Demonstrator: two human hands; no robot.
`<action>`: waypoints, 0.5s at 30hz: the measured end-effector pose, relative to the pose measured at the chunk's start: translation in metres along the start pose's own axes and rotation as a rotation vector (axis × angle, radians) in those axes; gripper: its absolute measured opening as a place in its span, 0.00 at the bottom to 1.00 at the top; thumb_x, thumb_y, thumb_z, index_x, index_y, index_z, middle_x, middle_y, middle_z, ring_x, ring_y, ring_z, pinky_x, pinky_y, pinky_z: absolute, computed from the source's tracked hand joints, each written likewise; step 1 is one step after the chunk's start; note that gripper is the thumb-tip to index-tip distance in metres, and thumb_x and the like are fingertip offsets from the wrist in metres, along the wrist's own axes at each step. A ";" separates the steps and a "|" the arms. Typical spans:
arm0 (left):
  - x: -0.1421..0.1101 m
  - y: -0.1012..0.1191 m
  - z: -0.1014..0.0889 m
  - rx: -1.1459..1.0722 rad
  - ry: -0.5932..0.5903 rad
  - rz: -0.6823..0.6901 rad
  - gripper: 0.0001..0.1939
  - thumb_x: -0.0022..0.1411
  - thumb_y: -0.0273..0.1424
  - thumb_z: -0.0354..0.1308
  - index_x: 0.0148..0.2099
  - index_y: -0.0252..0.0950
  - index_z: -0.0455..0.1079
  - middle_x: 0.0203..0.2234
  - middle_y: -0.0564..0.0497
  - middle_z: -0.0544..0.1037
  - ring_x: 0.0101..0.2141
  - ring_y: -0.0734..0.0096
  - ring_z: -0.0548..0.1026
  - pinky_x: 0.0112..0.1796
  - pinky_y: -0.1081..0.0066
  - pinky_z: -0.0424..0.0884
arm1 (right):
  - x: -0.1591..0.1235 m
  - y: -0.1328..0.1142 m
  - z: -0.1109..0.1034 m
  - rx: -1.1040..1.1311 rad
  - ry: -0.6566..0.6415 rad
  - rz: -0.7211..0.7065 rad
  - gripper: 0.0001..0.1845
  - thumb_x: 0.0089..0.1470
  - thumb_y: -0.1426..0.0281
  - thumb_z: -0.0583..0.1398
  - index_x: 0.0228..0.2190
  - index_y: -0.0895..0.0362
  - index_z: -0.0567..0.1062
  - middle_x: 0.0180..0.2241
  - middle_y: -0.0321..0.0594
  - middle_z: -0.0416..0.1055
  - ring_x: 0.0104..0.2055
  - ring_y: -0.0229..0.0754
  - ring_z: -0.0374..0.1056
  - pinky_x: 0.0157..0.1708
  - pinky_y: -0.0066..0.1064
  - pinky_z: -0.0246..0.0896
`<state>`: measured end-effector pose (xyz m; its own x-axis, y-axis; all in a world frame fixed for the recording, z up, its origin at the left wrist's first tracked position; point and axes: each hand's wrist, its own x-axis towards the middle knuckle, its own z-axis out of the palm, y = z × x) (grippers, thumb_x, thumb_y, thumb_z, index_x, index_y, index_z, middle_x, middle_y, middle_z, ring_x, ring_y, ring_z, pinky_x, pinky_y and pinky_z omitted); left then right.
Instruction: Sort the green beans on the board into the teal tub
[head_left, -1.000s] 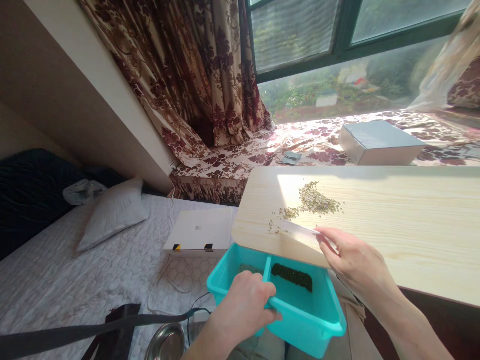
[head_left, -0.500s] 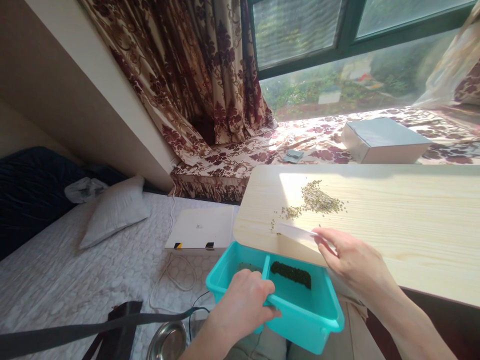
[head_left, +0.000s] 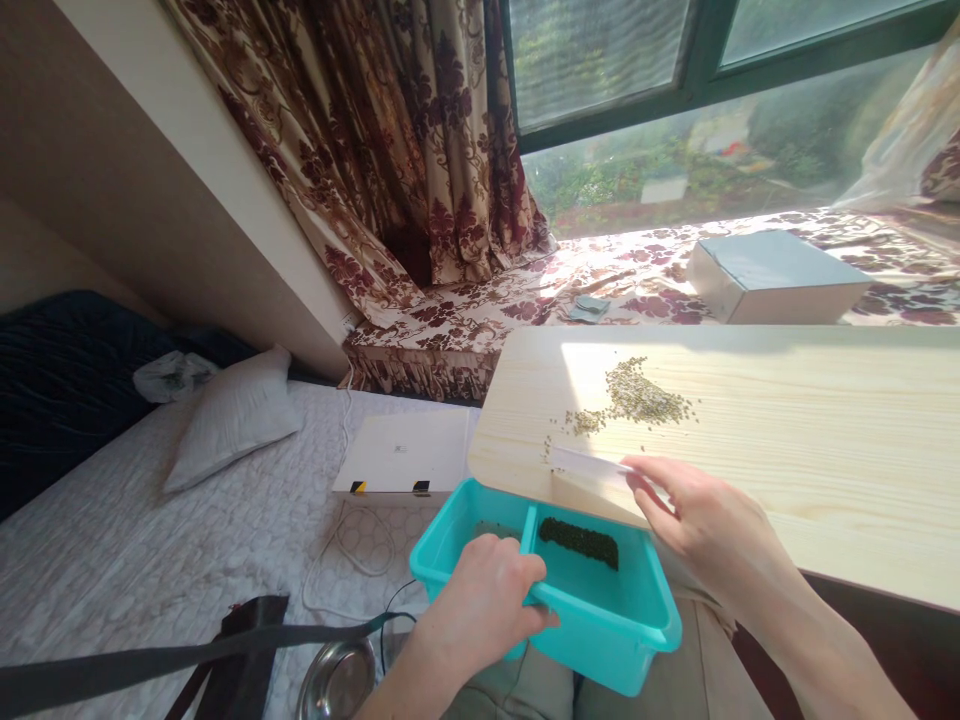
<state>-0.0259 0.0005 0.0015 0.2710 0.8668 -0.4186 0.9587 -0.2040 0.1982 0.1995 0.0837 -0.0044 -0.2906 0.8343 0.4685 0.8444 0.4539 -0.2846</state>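
Note:
My left hand [head_left: 495,590] is closed on the near rim of a turquoise two-compartment bin [head_left: 611,640], held below the table's edge. Dark green beans [head_left: 579,543] lie along the far side of its right compartment. A few small bits show in the left compartment, which my hand partly hides. Between the thumb and fingers of my right hand [head_left: 694,510] is a thin white card [head_left: 592,466], its edge low over the wooden table [head_left: 810,430]. Just beyond the card are loose greenish beans [head_left: 645,393], with a thinner trail of them toward the table's left end.
A white box [head_left: 401,450] and a pillow [head_left: 232,425] lie on the bed at left. Near the bed's front are a metal bowl [head_left: 337,680] and a black strap [head_left: 300,637]. Another box [head_left: 776,275] stands on the flowered window ledge behind the table.
The bin has shifted very slightly up and left in view. Both hands keep their grips, and the card and beans look almost unchanged.

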 end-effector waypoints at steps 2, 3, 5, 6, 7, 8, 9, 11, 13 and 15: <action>0.001 0.000 0.000 -0.003 0.001 0.000 0.16 0.59 0.46 0.67 0.34 0.38 0.73 0.33 0.49 0.75 0.39 0.57 0.74 0.36 0.68 0.66 | -0.003 0.002 0.002 -0.005 0.019 0.022 0.14 0.58 0.67 0.54 0.36 0.48 0.80 0.33 0.34 0.82 0.30 0.42 0.77 0.25 0.29 0.65; 0.001 -0.001 0.000 -0.003 0.000 0.002 0.16 0.59 0.46 0.67 0.34 0.38 0.73 0.33 0.49 0.75 0.39 0.57 0.74 0.36 0.68 0.66 | -0.003 0.003 0.002 -0.011 0.022 0.034 0.14 0.58 0.68 0.54 0.35 0.48 0.80 0.32 0.34 0.82 0.30 0.42 0.77 0.25 0.29 0.65; 0.002 -0.001 0.000 0.000 0.000 0.004 0.16 0.60 0.46 0.67 0.34 0.38 0.73 0.32 0.49 0.75 0.39 0.57 0.74 0.36 0.68 0.66 | -0.002 0.001 0.000 -0.006 -0.007 0.043 0.14 0.58 0.68 0.54 0.35 0.48 0.80 0.32 0.35 0.82 0.30 0.42 0.77 0.24 0.29 0.64; 0.002 -0.001 -0.001 0.001 -0.002 0.004 0.16 0.60 0.46 0.67 0.34 0.38 0.73 0.32 0.49 0.75 0.38 0.57 0.74 0.36 0.68 0.66 | -0.002 0.000 -0.001 0.008 -0.030 0.043 0.14 0.57 0.68 0.54 0.35 0.48 0.80 0.32 0.35 0.82 0.29 0.42 0.77 0.24 0.29 0.64; 0.002 -0.001 -0.001 0.002 -0.004 0.004 0.16 0.59 0.45 0.67 0.34 0.38 0.73 0.32 0.49 0.75 0.38 0.57 0.74 0.36 0.68 0.66 | -0.001 -0.002 -0.004 0.028 -0.054 0.042 0.14 0.57 0.68 0.54 0.35 0.49 0.80 0.33 0.35 0.82 0.29 0.42 0.77 0.24 0.29 0.65; 0.002 -0.001 0.000 0.002 -0.003 0.006 0.16 0.59 0.45 0.67 0.34 0.38 0.73 0.32 0.49 0.75 0.38 0.57 0.74 0.36 0.68 0.66 | 0.000 -0.004 -0.006 0.048 -0.074 0.042 0.14 0.57 0.68 0.54 0.35 0.49 0.80 0.33 0.35 0.82 0.29 0.41 0.77 0.24 0.29 0.65; 0.001 -0.001 0.000 0.002 -0.002 0.007 0.16 0.59 0.46 0.67 0.34 0.38 0.73 0.32 0.49 0.75 0.38 0.58 0.74 0.35 0.68 0.66 | 0.001 -0.005 -0.009 0.061 -0.089 0.047 0.14 0.56 0.68 0.54 0.36 0.49 0.80 0.33 0.34 0.82 0.29 0.41 0.77 0.24 0.28 0.65; 0.001 -0.001 0.000 -0.001 0.003 0.008 0.16 0.60 0.46 0.67 0.34 0.39 0.73 0.32 0.50 0.75 0.38 0.58 0.74 0.35 0.68 0.65 | 0.002 -0.006 -0.013 0.064 -0.100 0.063 0.14 0.56 0.67 0.54 0.35 0.49 0.80 0.33 0.34 0.82 0.28 0.40 0.77 0.24 0.28 0.64; 0.000 -0.001 -0.001 -0.004 0.007 0.006 0.16 0.60 0.46 0.67 0.34 0.39 0.73 0.32 0.50 0.75 0.38 0.58 0.74 0.35 0.68 0.65 | 0.001 -0.005 -0.016 0.053 -0.102 0.079 0.14 0.56 0.67 0.54 0.35 0.49 0.80 0.31 0.34 0.82 0.27 0.40 0.76 0.23 0.28 0.63; 0.000 0.000 -0.001 -0.002 0.004 0.005 0.16 0.60 0.46 0.67 0.34 0.39 0.73 0.31 0.50 0.75 0.38 0.58 0.74 0.35 0.68 0.65 | 0.000 -0.003 -0.017 0.048 -0.100 0.089 0.14 0.56 0.66 0.54 0.35 0.48 0.80 0.31 0.33 0.82 0.27 0.41 0.76 0.22 0.28 0.62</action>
<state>-0.0260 0.0014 0.0026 0.2753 0.8676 -0.4140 0.9572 -0.2073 0.2020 0.2043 0.0767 0.0104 -0.2609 0.8979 0.3545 0.8470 0.3891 -0.3621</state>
